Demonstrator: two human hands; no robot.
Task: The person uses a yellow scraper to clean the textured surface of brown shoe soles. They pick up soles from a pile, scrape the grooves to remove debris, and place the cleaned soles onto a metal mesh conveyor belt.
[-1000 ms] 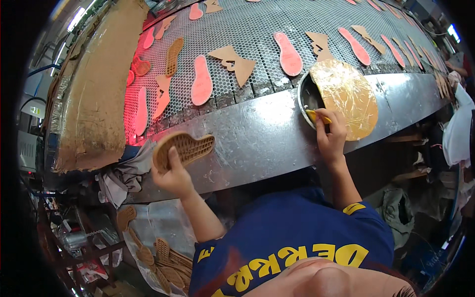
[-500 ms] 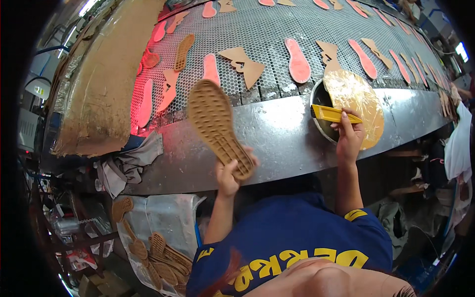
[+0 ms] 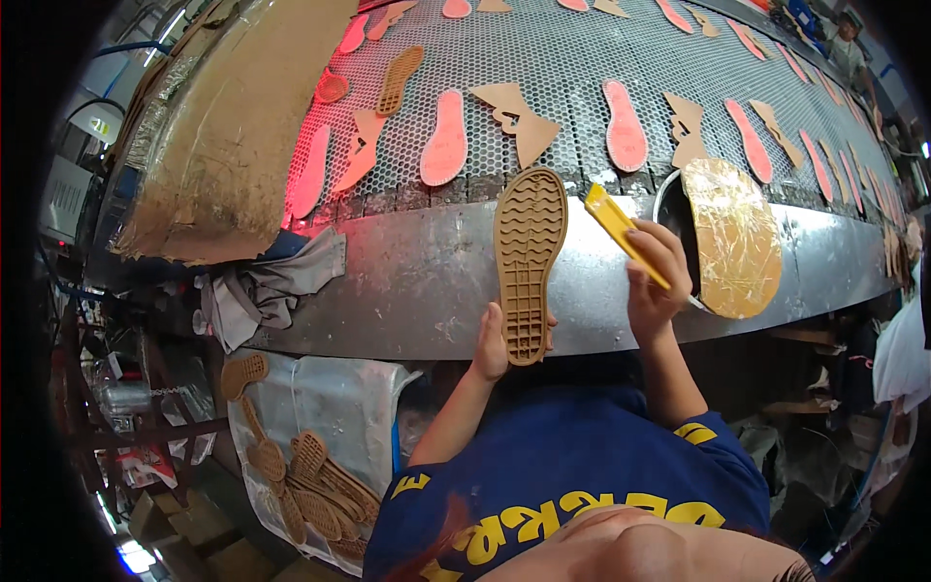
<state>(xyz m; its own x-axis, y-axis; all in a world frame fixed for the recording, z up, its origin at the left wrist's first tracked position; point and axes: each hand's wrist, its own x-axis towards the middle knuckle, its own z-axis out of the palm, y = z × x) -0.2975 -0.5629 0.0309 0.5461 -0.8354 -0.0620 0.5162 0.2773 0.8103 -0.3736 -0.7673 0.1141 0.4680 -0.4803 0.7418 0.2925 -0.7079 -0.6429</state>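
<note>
My left hand (image 3: pixel 495 344) grips the heel end of a tan rubber shoe sole (image 3: pixel 529 262), thumb at one edge and fingertips showing past the other. Its wavy, gridded tread faces up, and the sole stands roughly lengthwise above the metal ledge. Just right of it, my right hand (image 3: pixel 659 276) pinches a flat yellow brush (image 3: pixel 621 233), its tip pointing up and left toward the sole without touching it. Beside that hand is a round metal pot (image 3: pixel 669 199), partly covered by a tape-wrapped tan board (image 3: pixel 732 242).
Beyond the metal ledge (image 3: pixel 417 291), pink insoles (image 3: pixel 626 126) and tan cut-out pieces (image 3: pixel 519 121) lie on a mesh conveyor (image 3: pixel 572 58). Cardboard (image 3: pixel 213 126) covers its left side, near a grey cloth (image 3: pixel 281 291). More soles (image 3: pixel 325 485) lie on a plastic-covered surface at lower left.
The brush has left the pot and moved left toward the sole, its tip turning upward. My left hand has shifted the sole right and straightened it.
</note>
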